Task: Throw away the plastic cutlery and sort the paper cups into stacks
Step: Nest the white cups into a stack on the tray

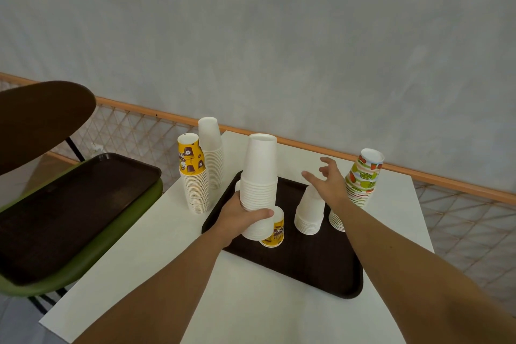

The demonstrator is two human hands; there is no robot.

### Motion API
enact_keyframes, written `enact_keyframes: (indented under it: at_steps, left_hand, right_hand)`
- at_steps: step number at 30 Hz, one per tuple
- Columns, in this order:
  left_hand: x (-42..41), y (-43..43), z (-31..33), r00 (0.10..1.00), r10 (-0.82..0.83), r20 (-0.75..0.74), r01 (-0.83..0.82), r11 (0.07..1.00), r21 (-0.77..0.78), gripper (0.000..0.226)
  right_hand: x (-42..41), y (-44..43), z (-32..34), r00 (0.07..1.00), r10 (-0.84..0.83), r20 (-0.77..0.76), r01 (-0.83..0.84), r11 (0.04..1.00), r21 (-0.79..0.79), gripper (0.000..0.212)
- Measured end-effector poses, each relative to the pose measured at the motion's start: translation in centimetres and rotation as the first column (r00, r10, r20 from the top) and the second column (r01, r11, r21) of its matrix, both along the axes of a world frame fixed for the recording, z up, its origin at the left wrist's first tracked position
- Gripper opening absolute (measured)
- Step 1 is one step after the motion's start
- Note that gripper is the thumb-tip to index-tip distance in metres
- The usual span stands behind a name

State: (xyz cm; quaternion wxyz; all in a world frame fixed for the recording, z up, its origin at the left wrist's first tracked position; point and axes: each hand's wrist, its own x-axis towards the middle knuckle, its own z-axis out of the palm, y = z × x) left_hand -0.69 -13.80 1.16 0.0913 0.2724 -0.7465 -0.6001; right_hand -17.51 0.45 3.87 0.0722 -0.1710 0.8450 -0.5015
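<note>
Looking down from the head camera, the view takes in a white worktop (167, 274) with a dark brown tray (307, 265) lying on it, its long side running from 10 o'clock to 4 o'clock.

The left hand (243, 218) is wrapped round the lower part of a tall white cup stack (259, 176), thumb across the front. The stack is upright and mouth-down over the tray's 9 o'clock side; whether its bottom touches the tray cannot be told. Just beside it at 4 o'clock, a single yellow printed cup (276, 232) sits mouth-down on the tray.

The right hand (329, 184) is spread wide and holds nothing, hovering over a short white stack (310, 212) near the tray's middle. A second short white stack (336, 220) stands at 3 o'clock from that one, partly hidden by the forearm.

Off the tray, at 2 o'clock, a fruit-print stack (363, 176) leans slightly. At the tray's 10 o'clock, on the worktop, stands a yellow-print stack (194, 176), with a plain white stack (212, 153) touching it behind.

At 9 o'clock, well apart from the worktop, a green chair (97, 254) carries a second dark tray (69, 218). An orange rail (446, 179) with mesh runs behind the worktop.
</note>
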Motion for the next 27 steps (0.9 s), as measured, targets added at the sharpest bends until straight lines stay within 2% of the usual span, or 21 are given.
enact_keyframes:
  at_steps: [4, 7, 9, 12, 15, 18, 22, 27]
  left_hand:
    - [-0.3, 0.1, 0.0, 1.0, -0.015, 0.022, 0.015, 1.0, 0.004, 0.079]
    - [-0.3, 0.4, 0.1, 0.999, -0.029, 0.022, 0.028, 1.0, 0.002, 0.078]
    - [-0.2, 0.7, 0.4, 0.999, -0.03, 0.022, 0.03, 1.0, 0.002, 0.077]
    - [0.0, 1.2, 0.8, 0.999, -0.037, 0.014, 0.036, 0.999, 0.02, 0.073]
    - [0.1, 1.6, 1.0, 0.999, -0.054, -0.003, 0.054, 0.998, 0.028, 0.066]
    - [0.1, 1.9, 1.1, 0.999, -0.048, 0.008, 0.048, 0.999, 0.02, 0.07]
    - [0.2, 2.0, 1.0, 0.999, -0.052, 0.004, 0.052, 0.998, 0.022, 0.072]
    - [0.4, 2.0, 1.0, 0.998, -0.061, -0.014, 0.061, 0.998, 0.031, 0.061]
  right_hand:
    - [1.5, -1.2, 2.9, 0.996, 0.088, -0.004, -0.088, 0.986, -0.142, 0.048]
    - [3.2, -1.9, 4.6, 0.966, 0.25, 0.062, -0.226, 0.94, -0.257, 0.046]
    - [4.0, -2.2, 5.3, 0.923, 0.371, 0.099, -0.335, 0.906, -0.26, 0.051]
    - [5.0, -2.5, 6.1, 0.86, 0.496, 0.117, -0.472, 0.862, -0.184, 0.06]
    - [5.6, -2.7, 6.2, 0.845, 0.516, 0.138, -0.499, 0.855, -0.14, 0.064]
    - [5.8, -2.6, 6.3, 0.861, 0.493, 0.127, -0.477, 0.868, -0.136, 0.06]
    - [6.1, -2.3, 6.9, 0.872, 0.479, 0.104, -0.458, 0.872, -0.175, 0.058]
    - [6.2, -2.1, 7.7, 0.883, 0.46, 0.096, -0.429, 0.873, -0.232, 0.057]
